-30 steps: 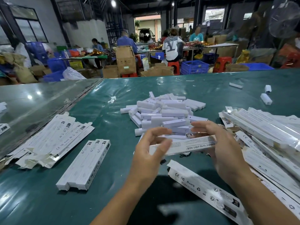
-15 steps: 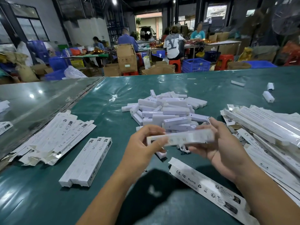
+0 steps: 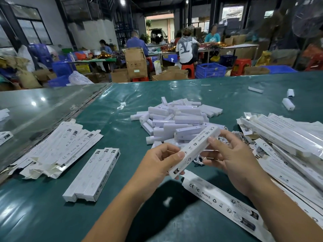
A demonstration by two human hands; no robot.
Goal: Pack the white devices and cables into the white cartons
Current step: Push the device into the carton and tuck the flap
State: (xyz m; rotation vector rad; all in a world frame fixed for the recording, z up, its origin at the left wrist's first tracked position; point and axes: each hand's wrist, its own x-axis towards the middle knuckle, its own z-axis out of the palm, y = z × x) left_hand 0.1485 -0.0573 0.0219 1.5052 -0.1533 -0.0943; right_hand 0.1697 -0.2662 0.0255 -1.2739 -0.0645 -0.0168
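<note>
At centre frame, above the green table (image 3: 108,222), I hold one white carton (image 3: 194,150) off the surface, left hand (image 3: 158,165) pinching its near end, right hand (image 3: 232,159) gripping mid-length. Its long axis runs from lower left to upper right. I'd steady the near end and square it before closing the flap.

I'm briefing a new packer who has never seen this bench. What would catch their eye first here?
First the carton held slantwise in both hands, left hand gripping its near end and right hand its middle. Just behind it, mid-table, lies the heap of devices. Flat cartons are spread at the left, with three filled cartons lying side by side next to them.
</note>
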